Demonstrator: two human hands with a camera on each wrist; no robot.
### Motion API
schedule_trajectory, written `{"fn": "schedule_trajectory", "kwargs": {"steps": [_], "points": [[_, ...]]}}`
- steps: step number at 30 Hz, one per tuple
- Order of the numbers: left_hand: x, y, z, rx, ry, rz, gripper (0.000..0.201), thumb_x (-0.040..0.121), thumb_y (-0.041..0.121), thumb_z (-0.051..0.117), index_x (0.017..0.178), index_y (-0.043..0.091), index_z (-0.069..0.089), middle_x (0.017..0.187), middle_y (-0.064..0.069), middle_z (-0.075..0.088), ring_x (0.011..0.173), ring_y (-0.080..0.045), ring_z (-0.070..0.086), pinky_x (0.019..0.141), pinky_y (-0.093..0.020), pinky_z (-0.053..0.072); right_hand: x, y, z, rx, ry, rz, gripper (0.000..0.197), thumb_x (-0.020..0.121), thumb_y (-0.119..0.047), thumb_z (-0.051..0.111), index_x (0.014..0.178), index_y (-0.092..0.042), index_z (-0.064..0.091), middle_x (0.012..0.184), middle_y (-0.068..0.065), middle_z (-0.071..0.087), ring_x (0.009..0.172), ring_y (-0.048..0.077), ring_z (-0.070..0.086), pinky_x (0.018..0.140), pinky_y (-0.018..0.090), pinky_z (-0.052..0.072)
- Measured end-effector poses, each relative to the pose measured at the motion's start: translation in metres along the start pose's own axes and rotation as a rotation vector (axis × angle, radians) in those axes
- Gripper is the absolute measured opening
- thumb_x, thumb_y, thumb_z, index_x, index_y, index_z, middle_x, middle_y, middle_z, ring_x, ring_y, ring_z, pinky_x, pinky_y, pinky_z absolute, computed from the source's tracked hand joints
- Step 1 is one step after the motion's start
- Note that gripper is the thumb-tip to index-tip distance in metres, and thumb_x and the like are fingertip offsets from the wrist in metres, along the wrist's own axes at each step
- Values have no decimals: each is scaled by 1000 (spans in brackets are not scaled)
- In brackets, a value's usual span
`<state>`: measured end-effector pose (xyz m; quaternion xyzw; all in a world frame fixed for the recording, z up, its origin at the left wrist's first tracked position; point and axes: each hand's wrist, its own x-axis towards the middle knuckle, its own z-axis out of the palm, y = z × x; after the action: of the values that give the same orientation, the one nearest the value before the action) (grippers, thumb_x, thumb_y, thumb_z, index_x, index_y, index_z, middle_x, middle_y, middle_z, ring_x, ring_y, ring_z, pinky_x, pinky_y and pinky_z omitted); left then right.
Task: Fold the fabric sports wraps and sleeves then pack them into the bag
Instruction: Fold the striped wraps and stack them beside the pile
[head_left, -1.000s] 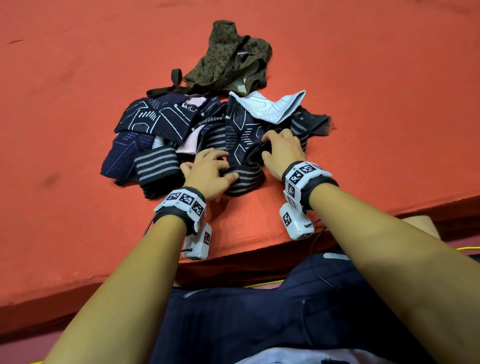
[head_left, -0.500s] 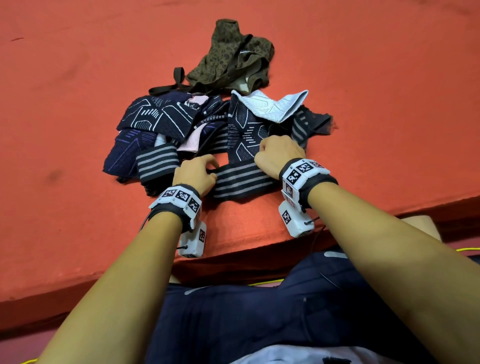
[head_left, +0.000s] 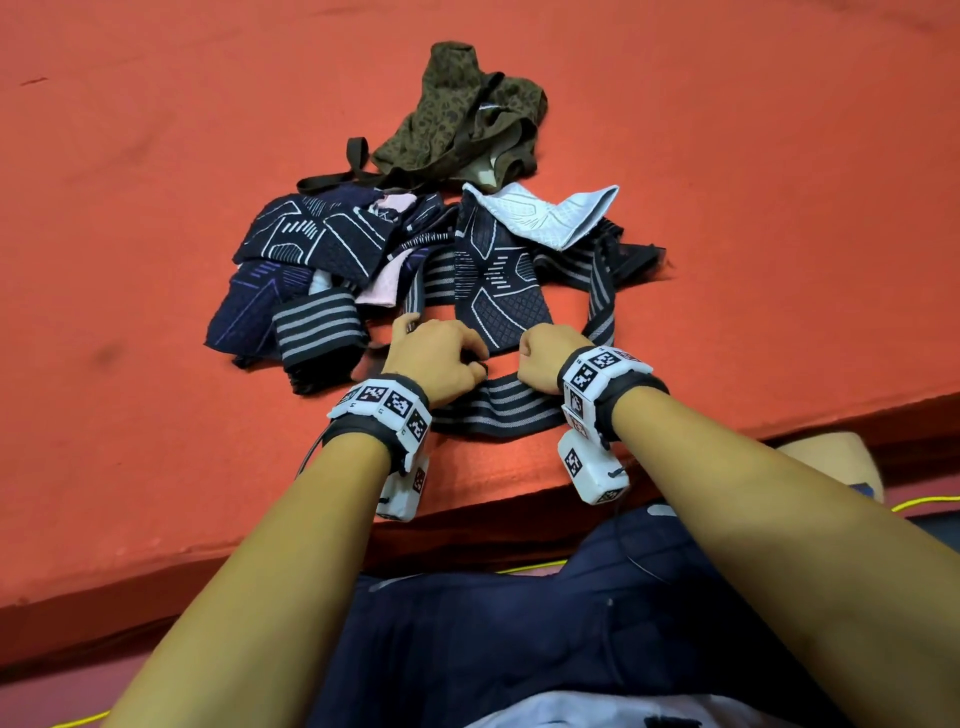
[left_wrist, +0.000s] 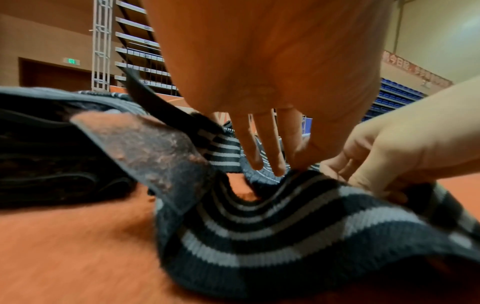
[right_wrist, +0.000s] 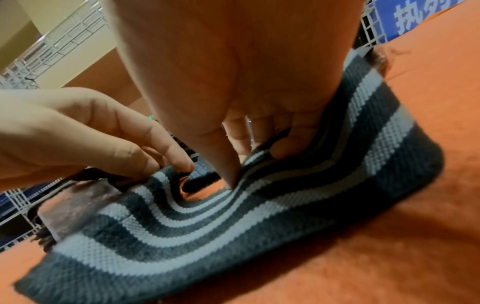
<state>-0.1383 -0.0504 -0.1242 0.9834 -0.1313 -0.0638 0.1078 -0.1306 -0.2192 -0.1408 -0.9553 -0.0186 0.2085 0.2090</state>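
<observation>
Head view showed both hands low on an orange mat (head_left: 156, 260), close to its near edge, which ran just behind the wrists and dropped to a darker side face. Bare mat stretched wide to the left of the left hand (head_left: 434, 358) and to the right of the right hand (head_left: 543, 361), and far beyond the fabric heap in front of the knuckles.

A striped wrap (head_left: 498, 410), dark with pale grey bands, lay flat on the mat between the two wrists, and its strip ran on in a loop past the right hand and up into the heap. Both hands were closed on it. In the left wrist view the left fingers (left_wrist: 262, 144) pointed down and pinched the raised far edge of the striped wrap (left_wrist: 246, 226), with a fuzzy fastening patch (left_wrist: 155, 150) on the wrap's end just left of them. In the right wrist view the right hand (right_wrist: 233, 102) curled thumb and fingers round the wrap's (right_wrist: 207, 216) upper edge, and the left hand (right_wrist: 103, 133) pinched the same edge just beside it.

Ahead of the hands lay the heap: one rolled striped wrap (head_left: 317, 332) just left of the left hand, three dark patterned sleeves that I could tell apart, the nearest sleeve (head_left: 498, 291) touching both hands' knuckle side, one pale blue piece (head_left: 545, 218) and some pink fabric (head_left: 384, 280). Beyond them all sat one olive spotted bag (head_left: 462, 119) with dark straps. How many pieces lay buried underneath could not be told.
</observation>
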Motion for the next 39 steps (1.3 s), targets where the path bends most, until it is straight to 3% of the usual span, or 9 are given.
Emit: {"fn": "schedule_trajectory", "kwargs": {"steps": [6, 12, 20, 24, 27, 29, 33, 37, 39], "points": [[-6, 0, 4, 59, -45, 15, 8, 85, 42, 62, 91, 45, 67, 103, 15, 64, 109, -10, 48, 82, -34, 12, 1, 6, 1, 155, 136, -58, 20, 82, -7, 52, 87, -21, 65, 105, 6, 68, 93, 27, 63, 86, 37, 55], [4, 12, 9, -68, -133, 127, 29, 81, 2, 61, 100, 19, 75, 93, 4, 52, 94, -16, 52, 90, -28, 45, -4, 1, -28, 321, 409, -72, 26, 77, -2, 51, 85, -23, 63, 98, 2, 66, 93, 26, 61, 83, 34, 52], [11, 33, 20, -122, -174, 101, 21, 81, 32, 74, 102, 27, 70, 82, 15, 58, 88, -15, 62, 83, -31, 53, -6, 32, -39, 325, 773, 126, 29, 87, -12, 54, 115, -14, 58, 125, 11, 49, 121, 31, 42, 101, 40, 36], [11, 37, 31, -164, -259, 149, 48, 78, 49, 77, 117, 26, 62, 98, 8, 54, 90, -15, 56, 86, -32, 50, 14, 47, -30, 770, 624, 264, 35, 102, -33, 41, 121, -5, 48, 116, 14, 55, 104, 28, 53, 87, 34, 39], [13, 35, 40, -161, -293, 150, 58, 74, 51, 80, 121, 27, 56, 102, 4, 47, 94, -15, 49, 92, -37, 48, 28, 58, -18, 871, 445, 286, 49, 92, -49, 30, 84, -11, 59, 101, 19, 68, 97, 38, 64, 91, 46, 50], [16, 33, 46, -161, -287, 139, 57, 71, 51, 82, 117, 31, 54, 99, 7, 45, 94, -15, 49, 93, -43, 49, 33, 65, -8, 767, 374, 263, 43, 94, -50, 44, 70, -16, 52, 83, 14, 66, 83, 33, 61, 79, 39, 48], [20, 32, 49, -174, -287, 128, 59, 68, 52, 82, 115, 34, 52, 92, 12, 42, 94, -16, 50, 91, -46, 50, 32, 66, -10, 855, 304, 253, 61, 66, -60, 76, 100, -20, 45, 101, 8, 68, 89, 23, 65, 84, 44, 56], [21, 30, 53, -184, -286, 133, 60, 68, 53, 82, 116, 35, 51, 92, 12, 41, 94, -16, 50, 91, -47, 50, 36, 62, -26, 943, 229, 292, 81, 62, -41, 91, 114, -14, 34, 108, 5, 66, 93, 17, 68, 69, 34, 57], [20, 29, 54, -184, -284, 134, 60, 69, 54, 81, 118, 35, 51, 98, 9, 44, 97, -16, 50, 92, -48, 50, 38, 56, -30, 938, 236, 332, 102, 52, -39, 94, 128, -6, 35, 113, 8, 66, 99, 22, 68, 82, 42, 60]]}}
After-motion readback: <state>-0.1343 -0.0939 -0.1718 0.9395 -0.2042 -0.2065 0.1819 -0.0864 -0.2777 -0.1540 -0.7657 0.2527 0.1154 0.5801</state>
